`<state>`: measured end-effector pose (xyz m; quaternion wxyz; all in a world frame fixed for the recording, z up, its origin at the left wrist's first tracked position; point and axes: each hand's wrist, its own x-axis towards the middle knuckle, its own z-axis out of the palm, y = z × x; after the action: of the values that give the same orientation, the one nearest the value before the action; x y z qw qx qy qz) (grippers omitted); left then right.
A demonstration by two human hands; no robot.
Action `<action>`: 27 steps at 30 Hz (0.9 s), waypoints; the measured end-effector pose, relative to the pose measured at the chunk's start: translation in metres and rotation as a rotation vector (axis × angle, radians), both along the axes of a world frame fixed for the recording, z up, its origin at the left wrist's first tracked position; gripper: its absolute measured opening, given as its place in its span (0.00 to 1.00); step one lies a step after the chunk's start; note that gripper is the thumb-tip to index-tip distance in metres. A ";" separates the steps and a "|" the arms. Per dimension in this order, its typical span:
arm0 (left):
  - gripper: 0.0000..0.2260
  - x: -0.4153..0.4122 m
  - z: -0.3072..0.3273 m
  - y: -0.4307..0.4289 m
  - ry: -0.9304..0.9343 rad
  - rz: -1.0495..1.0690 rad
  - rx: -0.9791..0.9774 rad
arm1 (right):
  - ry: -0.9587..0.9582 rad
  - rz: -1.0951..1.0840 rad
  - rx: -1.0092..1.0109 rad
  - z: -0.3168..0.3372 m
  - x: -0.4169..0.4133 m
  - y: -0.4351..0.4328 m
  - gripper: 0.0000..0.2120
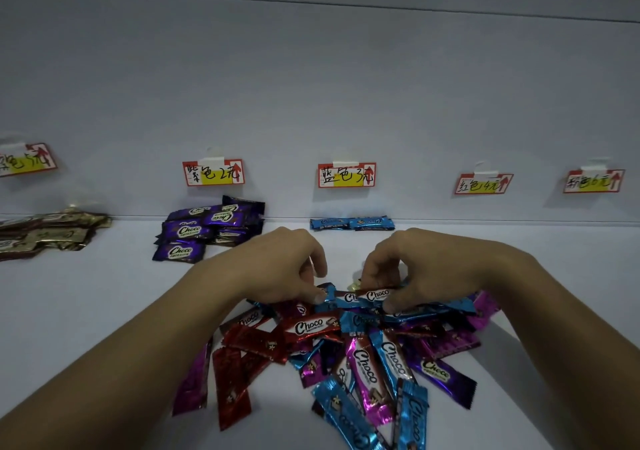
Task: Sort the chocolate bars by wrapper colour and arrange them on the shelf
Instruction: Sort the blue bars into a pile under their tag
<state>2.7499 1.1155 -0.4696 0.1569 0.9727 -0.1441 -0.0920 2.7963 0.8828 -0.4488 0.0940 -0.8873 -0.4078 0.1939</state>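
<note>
dim, cool, even light covers the shelf [86, 311], with soft shadows beside the price tags [346, 175] and under the right forearm [554, 311]. the wide lens bows its back edge; gold bars [52, 231] at the left edge blur, and foil on the chocolate bars [363, 363] glints.

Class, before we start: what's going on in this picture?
A person is sorting Choco bars by wrapper colour. The left hand pinches a blue bar atop the mixed pile, and the right hand pinches a dark red bar beside it. Against the wall, purple bars, sorted blue bars and gold-brown bars already lie under handwritten price labels.
</note>
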 end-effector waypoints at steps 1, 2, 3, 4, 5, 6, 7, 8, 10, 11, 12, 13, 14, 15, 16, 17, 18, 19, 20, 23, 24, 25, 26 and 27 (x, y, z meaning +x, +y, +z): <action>0.15 0.000 -0.001 0.000 0.003 -0.003 -0.015 | -0.004 -0.014 0.002 0.000 0.000 0.000 0.11; 0.13 0.000 -0.003 0.001 0.000 -0.005 -0.032 | -0.005 -0.027 0.013 0.000 0.001 0.000 0.10; 0.11 0.000 -0.004 0.002 -0.006 -0.005 -0.055 | -0.002 -0.037 0.035 0.000 0.002 -0.001 0.09; 0.09 0.000 -0.005 0.003 -0.008 -0.002 -0.090 | 0.005 -0.045 0.062 0.000 0.003 -0.002 0.08; 0.07 0.000 -0.005 0.004 -0.010 0.006 -0.139 | 0.019 -0.052 0.088 0.000 0.004 -0.003 0.07; 0.06 0.000 -0.006 0.005 -0.014 0.017 -0.194 | 0.041 -0.060 0.114 0.001 0.005 -0.004 0.07; 0.05 0.000 -0.005 0.006 -0.023 0.034 -0.251 | 0.069 -0.069 0.144 0.001 0.006 -0.004 0.07; 0.04 -0.001 -0.005 0.006 -0.035 0.052 -0.309 | 0.096 -0.081 0.178 0.000 0.006 -0.005 0.08; 0.04 -0.001 -0.003 0.007 -0.066 0.075 -0.416 | 0.127 -0.101 0.247 0.001 0.008 -0.006 0.09; 0.04 -0.002 -0.001 0.008 -0.085 0.078 -0.451 | 0.136 -0.106 0.285 0.001 0.009 -0.007 0.10; 0.05 -0.002 -0.001 0.009 -0.106 0.085 -0.477 | 0.149 -0.110 0.324 0.002 0.010 -0.007 0.10; 0.05 -0.003 -0.001 0.010 -0.129 0.100 -0.501 | 0.163 -0.116 0.363 0.003 0.010 -0.008 0.10; 0.04 -0.003 -0.001 0.012 -0.148 0.122 -0.534 | 0.174 -0.130 0.399 0.003 0.011 -0.009 0.10; 0.03 -0.004 -0.002 0.013 -0.164 0.148 -0.573 | 0.178 -0.149 0.433 0.003 0.013 -0.009 0.10; 0.02 -0.004 -0.003 0.014 -0.180 0.170 -0.612 | 0.171 -0.172 0.468 0.004 0.014 -0.010 0.10; 0.02 -0.004 -0.004 0.014 -0.198 0.188 -0.643 | 0.156 -0.198 0.502 0.003 0.016 -0.011 0.10; 0.02 -0.003 -0.004 0.014 -0.219 0.205 -0.669 | 0.129 -0.229 0.531 0.002 0.018 -0.012 0.09; 0.04 -0.002 -0.004 0.013 -0.242 0.221 -0.695 | 0.084 -0.261 0.555 0.001 0.022 -0.014 0.09; 0.05 -0.001 -0.004 0.013 -0.263 0.235 -0.722 | 0.029 -0.290 0.572 -0.001 0.025 -0.015 0.08; 0.11 0.004 -0.004 0.013 -0.323 0.251 -0.740 | -0.133 -0.367 0.583 -0.008 0.036 -0.021 0.04; 0.11 0.007 -0.005 0.013 -0.348 0.252 -0.706 | -0.174 -0.391 0.575 -0.011 0.040 -0.022 0.05; 0.10 0.010 -0.006 0.013 -0.372 0.247 -0.663 | -0.211 -0.413 0.567 -0.014 0.042 -0.023 0.05; 0.09 0.014 -0.007 0.013 -0.399 0.234 -0.612 | -0.248 -0.435 0.560 -0.016 0.045 -0.023 0.06; 0.08 0.019 -0.007 0.012 -0.438 0.217 -0.548 | -0.288 -0.454 0.555 -0.018 0.047 -0.022 0.07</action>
<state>2.7688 1.1272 -0.4764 0.3858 0.9008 -0.0894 0.1779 2.8432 0.8607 -0.4672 0.3127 -0.9140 -0.2471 -0.0762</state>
